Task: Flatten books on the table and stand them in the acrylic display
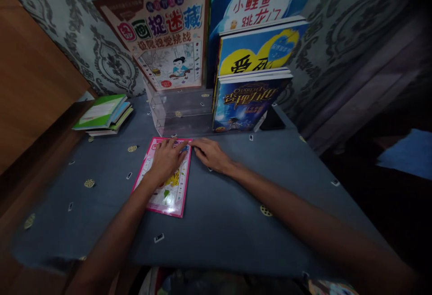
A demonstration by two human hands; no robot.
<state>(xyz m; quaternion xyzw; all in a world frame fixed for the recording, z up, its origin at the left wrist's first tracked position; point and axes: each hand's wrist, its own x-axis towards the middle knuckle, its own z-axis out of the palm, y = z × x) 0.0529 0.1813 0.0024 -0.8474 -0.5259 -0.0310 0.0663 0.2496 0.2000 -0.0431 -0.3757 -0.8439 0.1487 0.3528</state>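
A thin picture book point(166, 207) with a pink border lies face up on the cloth-covered table. My left hand point(168, 158) rests palm down across its upper half, fingers stretched out and partly hiding the cover. At the book's upper right corner is my right hand point(213, 154), its fingers bent and close together with the tips touching the corner. The thumb tip sits just beside the book's edge.
Behind the hands, a clear tiered stand point(189, 125) holds a large brown picture book point(168, 38), a blue-yellow book point(232, 54) and a dark blue book point(236, 104). Several books point(104, 113) are stacked at the left. A dark flat object point(273, 121) lies right of the stand.
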